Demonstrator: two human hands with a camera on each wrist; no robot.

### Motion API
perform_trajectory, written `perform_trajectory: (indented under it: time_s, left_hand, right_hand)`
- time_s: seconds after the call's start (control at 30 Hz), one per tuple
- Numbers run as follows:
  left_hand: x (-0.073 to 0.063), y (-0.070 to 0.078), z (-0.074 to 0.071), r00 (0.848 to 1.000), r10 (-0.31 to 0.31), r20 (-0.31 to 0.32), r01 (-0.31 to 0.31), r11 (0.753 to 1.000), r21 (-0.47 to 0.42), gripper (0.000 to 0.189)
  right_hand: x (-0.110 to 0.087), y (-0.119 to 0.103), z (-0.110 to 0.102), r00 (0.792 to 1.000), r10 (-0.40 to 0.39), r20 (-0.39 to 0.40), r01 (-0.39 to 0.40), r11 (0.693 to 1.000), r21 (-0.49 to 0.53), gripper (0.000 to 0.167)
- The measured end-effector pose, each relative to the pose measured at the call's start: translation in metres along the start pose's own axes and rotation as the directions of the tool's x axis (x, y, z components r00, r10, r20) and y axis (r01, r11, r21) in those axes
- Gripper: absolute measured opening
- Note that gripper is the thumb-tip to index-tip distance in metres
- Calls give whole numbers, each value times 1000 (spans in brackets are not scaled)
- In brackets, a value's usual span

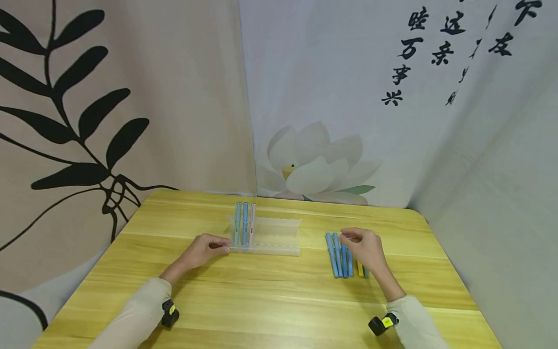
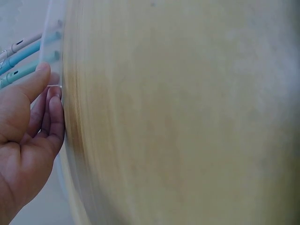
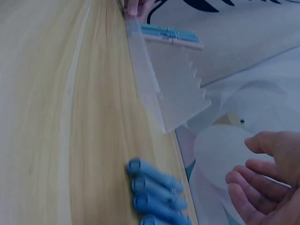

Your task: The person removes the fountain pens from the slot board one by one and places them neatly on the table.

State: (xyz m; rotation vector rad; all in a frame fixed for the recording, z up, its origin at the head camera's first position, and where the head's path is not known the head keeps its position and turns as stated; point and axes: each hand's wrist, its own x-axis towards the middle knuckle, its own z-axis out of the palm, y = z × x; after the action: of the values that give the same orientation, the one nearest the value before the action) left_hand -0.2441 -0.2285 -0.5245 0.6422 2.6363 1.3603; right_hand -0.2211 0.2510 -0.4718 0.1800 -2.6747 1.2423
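Observation:
A clear plastic pen rack (image 1: pixel 279 235) with a notched back edge stands on the table. At its left end a green pen (image 1: pixel 237 223), a blue pen (image 1: pixel 245 224) and a pink pen (image 1: pixel 252 224) lean side by side. My left hand (image 1: pixel 207 249) pinches the rack's left front corner between thumb and fingers, seen close in the left wrist view. Several blue pens (image 1: pixel 332 256) lie in a row right of the rack, beside a yellow pen (image 1: pixel 360 269). Over this row hovers my right hand (image 1: pixel 366 247), fingers loosely bent and holding nothing in the right wrist view.
The wooden table (image 1: pixel 261 305) ends at a pale curtain (image 1: pixel 348 97) printed with a lotus and writing. A dark leaf pattern (image 1: pixel 91 111) covers the left backdrop. A black camera (image 1: pixel 170 314) is strapped to the left wrist, another camera (image 1: pixel 382 324) to the right.

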Motion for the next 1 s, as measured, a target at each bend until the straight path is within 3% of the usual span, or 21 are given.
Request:
perform_trajectory:
  time_s: [0.77,1.0]
  left_hand:
    - [2,-2,1,1000,-15,-9,15,1000,-1,33]
    - [1,-3,0,1000,-13,-2,13,1000,4,35]
  right_hand:
    - [19,-66,75,985,-146,88,128,974,187,26]
    - [22,-78,101,979,-158,128,129,969,212,23]
